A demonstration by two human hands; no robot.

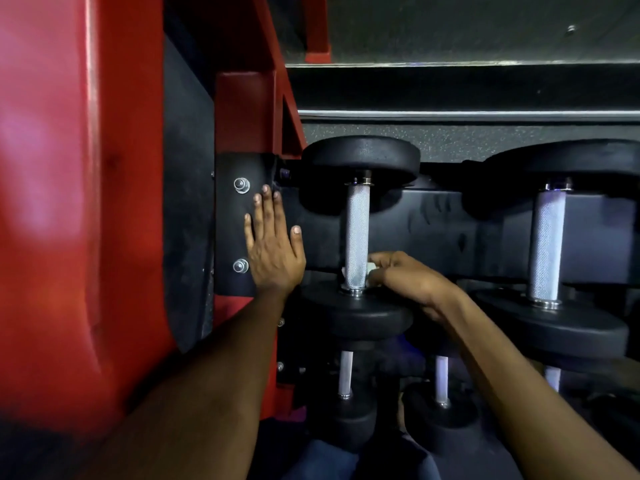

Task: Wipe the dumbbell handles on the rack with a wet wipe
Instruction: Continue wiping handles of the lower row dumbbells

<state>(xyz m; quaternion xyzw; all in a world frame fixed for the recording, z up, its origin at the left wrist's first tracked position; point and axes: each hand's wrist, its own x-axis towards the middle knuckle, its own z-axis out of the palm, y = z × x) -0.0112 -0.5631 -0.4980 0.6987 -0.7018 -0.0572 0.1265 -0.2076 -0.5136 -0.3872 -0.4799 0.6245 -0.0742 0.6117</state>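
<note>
While the right hand (405,275) works at the near end of the first dumbbell handle (356,237), the wiping step is judged to be under way on that handle. Nearest the viewer, a lower tier of the rack holds smaller dumbbells (346,396) in shadow; whether their handles have been wiped cannot be told. Above them, the right hand is closed, pinching a white wet wipe (371,270) against the knurled metal just above the near weight head (363,313). Only a small part of the wipe shows beside and behind the bar.

The left hand (273,247) is open and flat, fingers spread, pressed on the black end plate (232,223) of the red rack frame (242,109), apparently as a brace. It holds nothing.

The upper tray (433,230) carries two dumbbells in view: the one being wiped and a larger one (549,244) to the right, well apart from both hands.

Judged next move: draw the wipe along the handle toward the far head (360,157), keeping the wrap closed around the bar, then transfer to the handle on the right.
</note>
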